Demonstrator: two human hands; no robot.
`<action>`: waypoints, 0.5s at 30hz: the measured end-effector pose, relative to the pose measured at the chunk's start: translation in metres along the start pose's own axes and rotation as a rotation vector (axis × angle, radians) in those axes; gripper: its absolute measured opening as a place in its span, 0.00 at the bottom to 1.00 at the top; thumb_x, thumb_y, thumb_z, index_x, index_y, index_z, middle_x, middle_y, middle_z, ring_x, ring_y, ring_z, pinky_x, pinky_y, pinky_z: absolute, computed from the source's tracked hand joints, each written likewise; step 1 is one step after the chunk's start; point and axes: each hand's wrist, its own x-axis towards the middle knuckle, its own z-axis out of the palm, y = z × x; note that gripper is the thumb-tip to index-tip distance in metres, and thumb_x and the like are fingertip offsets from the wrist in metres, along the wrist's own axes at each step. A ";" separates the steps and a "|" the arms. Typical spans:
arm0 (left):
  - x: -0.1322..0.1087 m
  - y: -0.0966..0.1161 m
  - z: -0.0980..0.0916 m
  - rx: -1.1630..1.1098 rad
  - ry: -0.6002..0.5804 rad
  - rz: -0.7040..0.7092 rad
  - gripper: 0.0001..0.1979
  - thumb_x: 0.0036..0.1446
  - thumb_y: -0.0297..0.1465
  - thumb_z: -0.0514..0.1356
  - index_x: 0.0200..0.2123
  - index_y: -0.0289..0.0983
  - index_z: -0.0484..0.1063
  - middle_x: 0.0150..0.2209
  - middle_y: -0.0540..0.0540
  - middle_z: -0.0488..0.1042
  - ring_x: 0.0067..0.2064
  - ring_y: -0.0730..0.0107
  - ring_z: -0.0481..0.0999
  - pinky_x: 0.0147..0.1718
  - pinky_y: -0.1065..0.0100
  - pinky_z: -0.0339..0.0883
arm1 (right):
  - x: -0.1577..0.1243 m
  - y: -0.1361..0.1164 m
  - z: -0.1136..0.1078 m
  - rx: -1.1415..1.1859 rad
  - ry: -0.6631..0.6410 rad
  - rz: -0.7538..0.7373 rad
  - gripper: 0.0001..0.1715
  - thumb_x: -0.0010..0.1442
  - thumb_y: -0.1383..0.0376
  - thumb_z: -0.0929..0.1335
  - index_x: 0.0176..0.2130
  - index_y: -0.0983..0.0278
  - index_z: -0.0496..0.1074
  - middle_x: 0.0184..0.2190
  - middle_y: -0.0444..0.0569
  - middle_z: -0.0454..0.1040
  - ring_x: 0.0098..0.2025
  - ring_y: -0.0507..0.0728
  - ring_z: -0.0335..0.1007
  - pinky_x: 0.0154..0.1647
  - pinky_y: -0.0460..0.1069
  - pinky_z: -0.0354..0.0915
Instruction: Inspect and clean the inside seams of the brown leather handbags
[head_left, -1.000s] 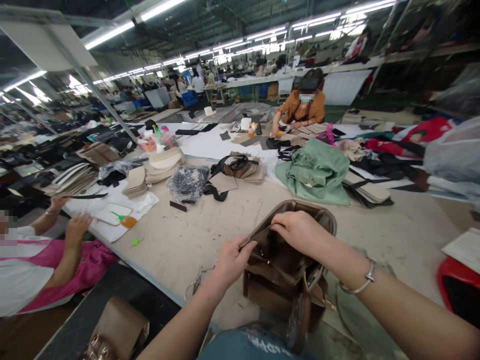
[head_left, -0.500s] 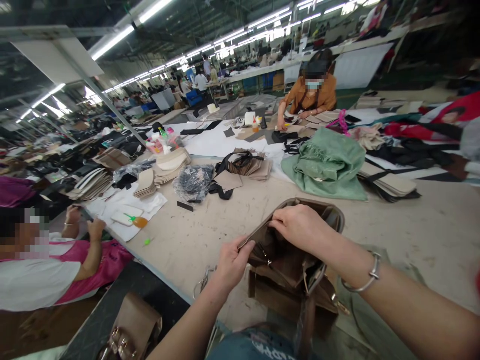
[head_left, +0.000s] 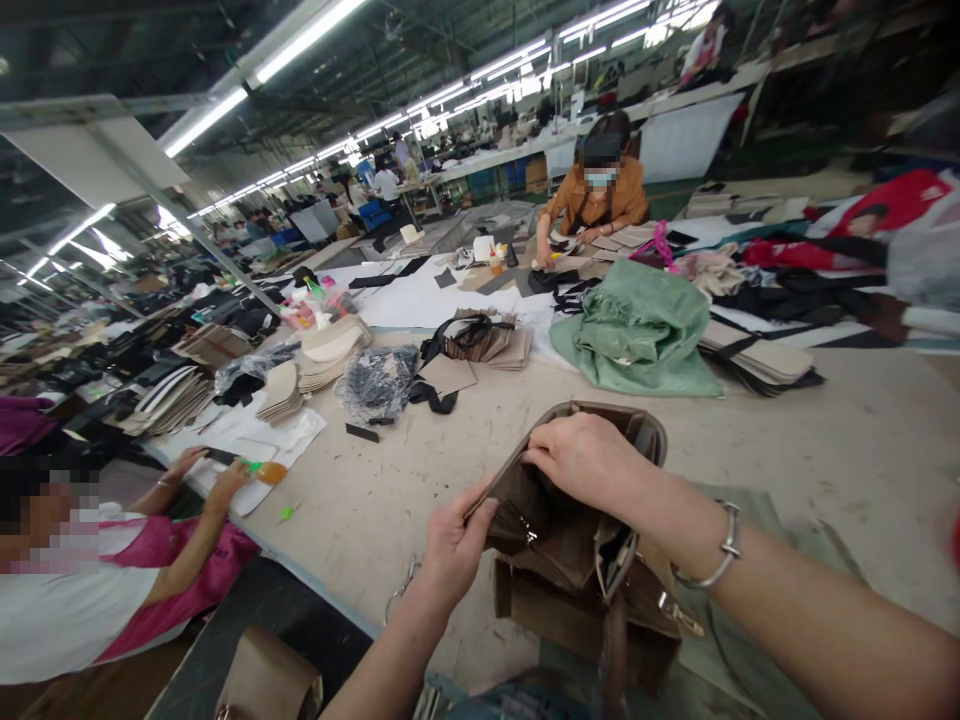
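Note:
A brown handbag [head_left: 555,590] stands near me on the worktable, its mouth tilted so that I see into it. My left hand [head_left: 459,530] pinches the left end of the bag's rim, thumb on the inner side. Further along the same far rim, my right hand [head_left: 581,455] grips the edge, its fingertips turned down toward the lining and partly hidden. A zipper pull [head_left: 529,535] hangs inside by my left hand. On the bag's right side dangles a metal clasp [head_left: 679,612], below my right wrist with its bracelet. The handle hangs at the front.
Scissors [head_left: 401,590] lie left of the bag. Beyond are a plastic-wrapped bundle [head_left: 377,383], stacked brown pieces [head_left: 510,345] and a green cloth bag [head_left: 637,330]. A co-worker in pink and white [head_left: 172,570] sits at left; another in orange [head_left: 596,200] works across the table.
My view has shifted slightly; both hands keep their grip on the bag's rim. The co-worker at left has reached forward over the table toward the orange-filled bottle.

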 end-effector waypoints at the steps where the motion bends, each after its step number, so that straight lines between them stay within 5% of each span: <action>1: 0.000 0.002 -0.001 0.010 -0.002 -0.005 0.16 0.59 0.36 0.53 0.47 0.35 0.71 0.42 0.45 0.76 0.42 0.65 0.75 0.43 0.68 0.69 | 0.000 0.000 0.000 0.001 0.000 -0.001 0.16 0.60 0.58 0.63 0.30 0.63 0.75 0.28 0.50 0.77 0.32 0.56 0.71 0.32 0.47 0.59; 6: -0.001 0.012 -0.002 0.216 -0.008 0.037 0.14 0.61 0.34 0.51 0.45 0.36 0.71 0.37 0.46 0.77 0.36 0.68 0.76 0.37 0.69 0.69 | 0.000 0.002 0.001 0.018 -0.005 -0.004 0.16 0.60 0.58 0.62 0.30 0.63 0.75 0.29 0.50 0.77 0.32 0.56 0.71 0.32 0.47 0.59; 15: 0.005 0.009 0.000 0.188 -0.026 0.124 0.18 0.61 0.32 0.51 0.53 0.37 0.67 0.49 0.44 0.73 0.48 0.64 0.73 0.47 0.68 0.67 | -0.002 0.010 -0.005 0.037 -0.008 -0.021 0.16 0.60 0.59 0.62 0.29 0.62 0.75 0.29 0.48 0.77 0.32 0.55 0.71 0.31 0.47 0.58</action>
